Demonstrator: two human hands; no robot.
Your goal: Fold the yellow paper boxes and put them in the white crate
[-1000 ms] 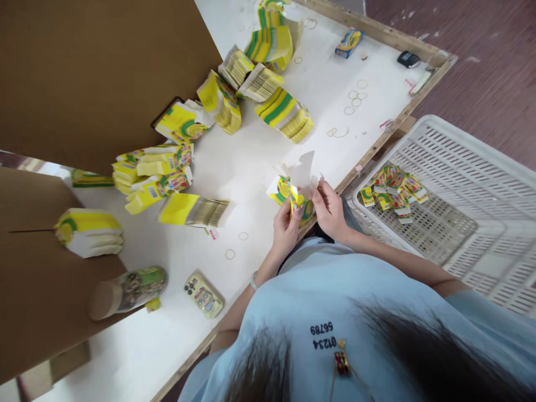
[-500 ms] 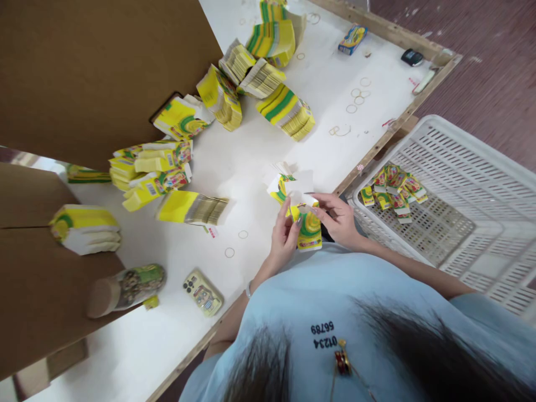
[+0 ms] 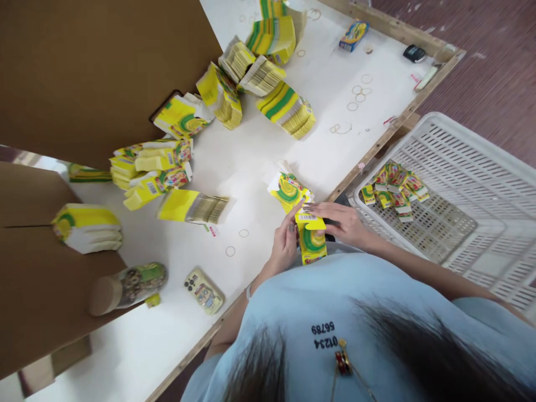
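Note:
Between my two hands, at the table's front edge, is a small yellow and green printed carton (image 3: 313, 241) with a barcode flap folded over at its top. My left hand (image 3: 285, 241) grips its left side, thumb and forefinger near the flap. My right hand (image 3: 344, 222) holds the right side, with fingers laid over the flap and the thumb beneath. Just beyond my fingers lies a small pile of flat yellow cartons (image 3: 288, 188) on the white table (image 3: 234, 184). Part of the held carton is hidden by my fingers.
Bundles of flat cartons (image 3: 287, 109) lie at the back and left, beside a large brown cardboard box (image 3: 104, 72). A phone (image 3: 204, 290) and a jar (image 3: 140, 285) lie at the left. To the right, a white plastic basket (image 3: 481, 162) holds several small cartons (image 3: 393, 181).
The white inner flap that stood up has been folded down, and the barcode side now shows. My right fingers have moved over the flap. The pile behind is more exposed.

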